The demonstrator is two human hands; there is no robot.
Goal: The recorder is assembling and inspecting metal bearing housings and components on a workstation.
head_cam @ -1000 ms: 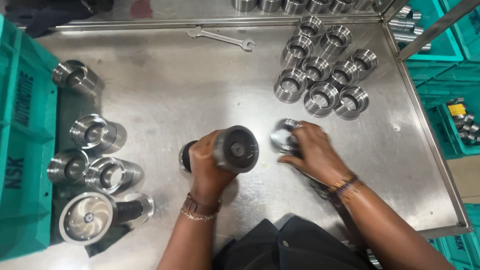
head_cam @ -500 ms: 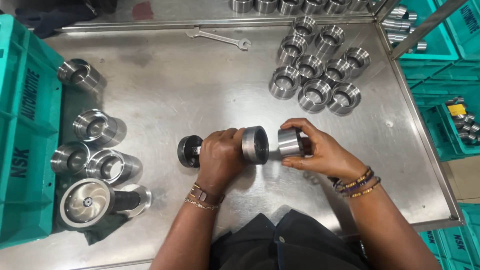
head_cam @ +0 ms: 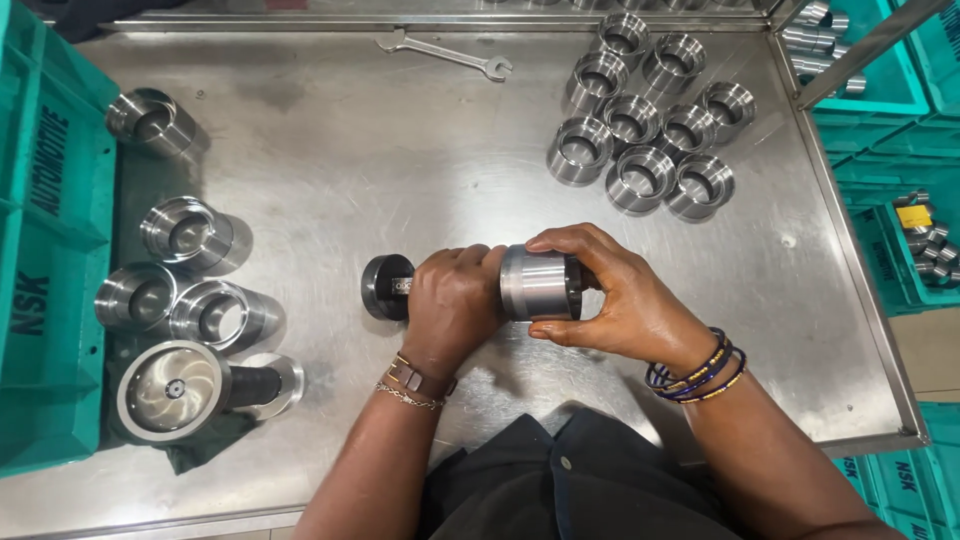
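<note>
At the centre of the frame, low over the steel table (head_cam: 330, 170), the left hand (head_cam: 452, 300) is wrapped tight round the shaft of a black-ended tool (head_cam: 388, 287) that lies level, its dark round end sticking out toward the left. The right hand (head_cam: 610, 300) is clamped on a bright metal sleeve (head_cam: 535, 283) at the tool's other end, thumb beneath and fingers arched over the top; whether a further part sits behind that palm I cannot tell. The two hands touch across the sleeve. Around them the sheet is bare on most sides: a broad open stretch runs up to the wrench (head_cam: 445, 55) near the top edge, and another lies to the right, between the right wrist and the table's raised right rim. In the upper right, a tight cluster of ring-shaped steel parts (head_cam: 645, 125) stands well apart from the hands. Down the left side stand larger steel cups (head_cam: 185, 230), one alone toward the upper left, three near the middle, and in the lower left a flanged piece with a black stem (head_cam: 185, 388) lying on a dark cloth, all close to the green crate (head_cam: 40, 300) that borders the table's left edge. More green bins (head_cam: 900, 200) sit beyond the right rim. The near edge is crowded by the person's dark clothing.
</note>
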